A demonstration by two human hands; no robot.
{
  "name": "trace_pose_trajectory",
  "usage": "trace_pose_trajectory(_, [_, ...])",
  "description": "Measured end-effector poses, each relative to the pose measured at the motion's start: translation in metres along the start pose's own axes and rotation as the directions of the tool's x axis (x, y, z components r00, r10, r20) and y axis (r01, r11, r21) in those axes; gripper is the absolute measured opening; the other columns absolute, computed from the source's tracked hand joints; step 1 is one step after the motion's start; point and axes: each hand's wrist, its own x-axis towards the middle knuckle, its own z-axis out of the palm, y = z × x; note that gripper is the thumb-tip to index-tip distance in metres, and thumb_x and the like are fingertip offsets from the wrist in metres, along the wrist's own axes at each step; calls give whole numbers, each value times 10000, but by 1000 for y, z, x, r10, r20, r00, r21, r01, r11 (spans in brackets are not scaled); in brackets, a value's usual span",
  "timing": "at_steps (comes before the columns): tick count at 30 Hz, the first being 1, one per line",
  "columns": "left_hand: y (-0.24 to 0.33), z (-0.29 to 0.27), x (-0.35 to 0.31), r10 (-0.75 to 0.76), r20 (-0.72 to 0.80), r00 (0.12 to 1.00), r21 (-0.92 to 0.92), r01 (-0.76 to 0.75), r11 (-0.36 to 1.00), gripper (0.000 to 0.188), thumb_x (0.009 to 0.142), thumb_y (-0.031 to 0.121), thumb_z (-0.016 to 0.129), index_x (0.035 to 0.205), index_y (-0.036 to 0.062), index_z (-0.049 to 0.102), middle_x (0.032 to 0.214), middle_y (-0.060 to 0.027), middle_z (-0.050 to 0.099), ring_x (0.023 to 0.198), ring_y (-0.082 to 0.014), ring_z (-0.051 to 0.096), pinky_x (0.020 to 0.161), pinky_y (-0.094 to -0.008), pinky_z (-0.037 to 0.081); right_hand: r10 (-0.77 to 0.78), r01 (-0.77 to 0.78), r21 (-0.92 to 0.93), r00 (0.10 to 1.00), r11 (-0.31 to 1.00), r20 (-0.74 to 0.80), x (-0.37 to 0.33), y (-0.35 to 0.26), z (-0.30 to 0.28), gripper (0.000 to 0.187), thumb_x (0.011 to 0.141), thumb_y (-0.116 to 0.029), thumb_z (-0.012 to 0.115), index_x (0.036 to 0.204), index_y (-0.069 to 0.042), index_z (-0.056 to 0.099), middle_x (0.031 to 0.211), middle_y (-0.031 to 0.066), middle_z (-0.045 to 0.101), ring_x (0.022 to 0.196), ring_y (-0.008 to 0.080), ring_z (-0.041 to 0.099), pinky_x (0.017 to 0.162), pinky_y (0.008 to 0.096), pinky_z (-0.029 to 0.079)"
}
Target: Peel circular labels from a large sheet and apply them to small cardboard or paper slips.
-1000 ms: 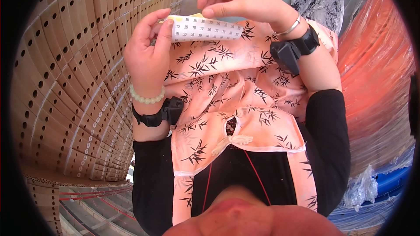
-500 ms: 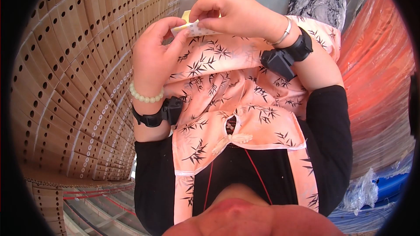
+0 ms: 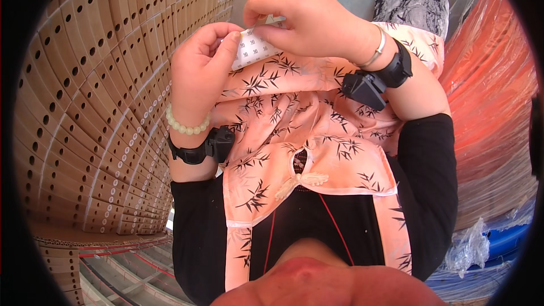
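A white sheet of small printed stickers is held in front of me, over the pink bamboo-print apron. My left hand pinches its left edge between thumb and fingers. On the far right part of the sheet, my right hand is closed, thumb against the curled fingers; a small pale piece shows at those fingertips. Whether that piece is part of the sheet or a loose sticker I cannot tell.
Stacked brown cardboard boxes with round holes rise along my left. To my right stands an orange-red load wrapped in clear film, with a blue object below it. Metal framing shows at lower left.
The sheet has turned so its printed face shows more broadly, and its yellowish side is no longer visible. My right hand has shifted slightly and rotated at the wrist.
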Motion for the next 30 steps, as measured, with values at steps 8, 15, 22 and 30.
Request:
trace_pose_trajectory(8, [-2,0,2,14,-3,1000,-40,-14,999,159,981,82,593,1070,-39,645,904,-6,667,782,-37,598,680,-197,490,18,-17,-40,999,999,39,3,-5,-2,95,782,-44,654,871,-38,621,847,91,610,752,282,633,625,351,520])
trace_pose_trajectory(15, [-4,0,3,31,-11,999,-9,-31,999,155,982,85,593,1067,-32,649,889,3,663,766,-29,587,664,-190,479,64,-64,-9,996,998,67,4,-2,-1,106,783,-46,648,879,-37,604,841,97,602,746,287,620,630,373,504])
trace_pose_trajectory(22, [-4,0,4,4,-7,1000,-14,-4,1000,158,977,85,600,1072,-32,650,886,4,666,762,-27,585,664,-189,478,58,-55,-32,995,998,87,5,-4,2,98,776,-47,632,865,-42,592,832,97,592,741,291,613,618,371,492])
trace_pose_trajectory(30, [-5,3,4,-21,-4,1000,-82,20,996,170,959,75,624,1102,-18,619,841,15,651,720,-9,553,620,-183,447,62,-59,113,998,992,-23,4,-1,11,88,737,-109,604,782,-34,598,807,122,611,760,345,621,668,447,499])
